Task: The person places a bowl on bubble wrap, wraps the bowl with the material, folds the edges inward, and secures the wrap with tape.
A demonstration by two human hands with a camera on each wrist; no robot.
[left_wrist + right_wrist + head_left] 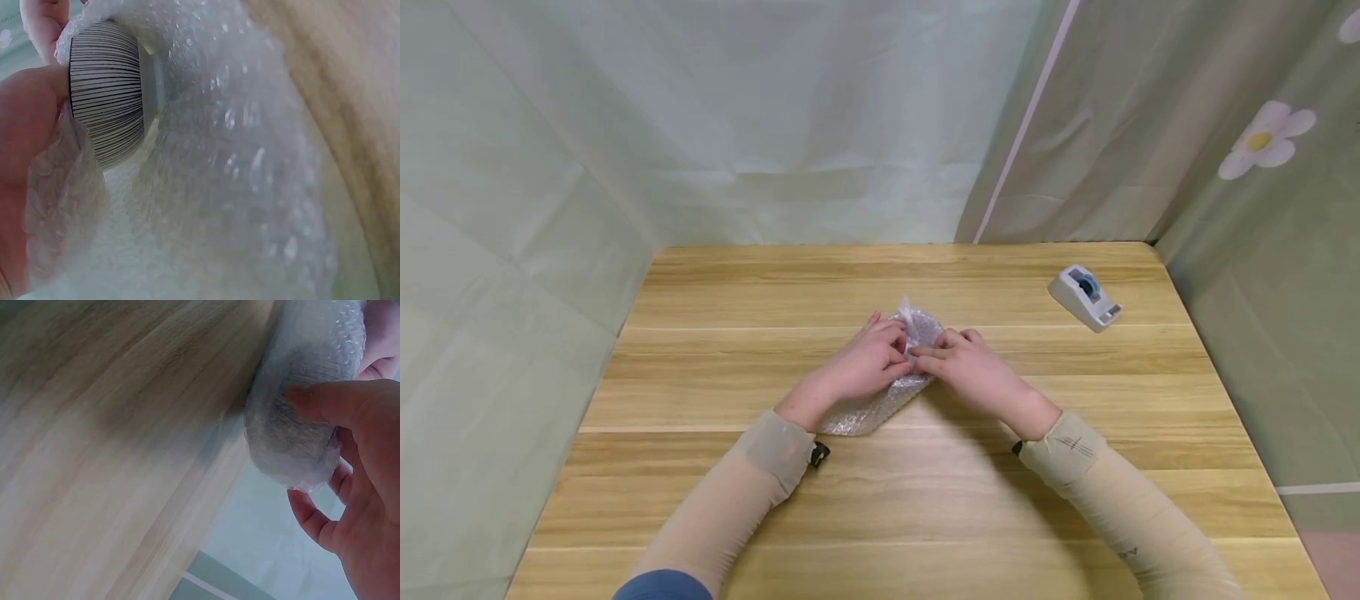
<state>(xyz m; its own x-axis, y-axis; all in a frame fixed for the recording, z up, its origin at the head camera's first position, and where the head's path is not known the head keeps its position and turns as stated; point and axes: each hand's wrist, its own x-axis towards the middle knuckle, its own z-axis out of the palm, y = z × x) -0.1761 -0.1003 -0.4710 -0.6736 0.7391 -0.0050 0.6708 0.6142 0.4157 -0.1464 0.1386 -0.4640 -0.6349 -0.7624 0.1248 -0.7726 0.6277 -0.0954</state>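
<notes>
A sheet of bubble wrap (pixel 865 412) lies around a small bowl (pixel 106 90) with fine black lines on white. The left wrist view looks into the open end of the wrap, where the bowl rests on its side. My left hand (pixel 868 360) holds the wrap from the left, fingers bent over its top. From the right, my right hand (pixel 973 375) grips the wrapped bowl. In the right wrist view its thumb (pixel 325 403) presses the plastic over the lines and the other fingers curl round the far end. In the head view both hands' fingertips meet, and the bowl is mostly hidden.
A white tape dispenser (pixel 1084 297) with a blue roll stands at the back right of the wooden table (pixel 715 300). Pale green curtains (pixel 820 125) hang behind the table and along both sides.
</notes>
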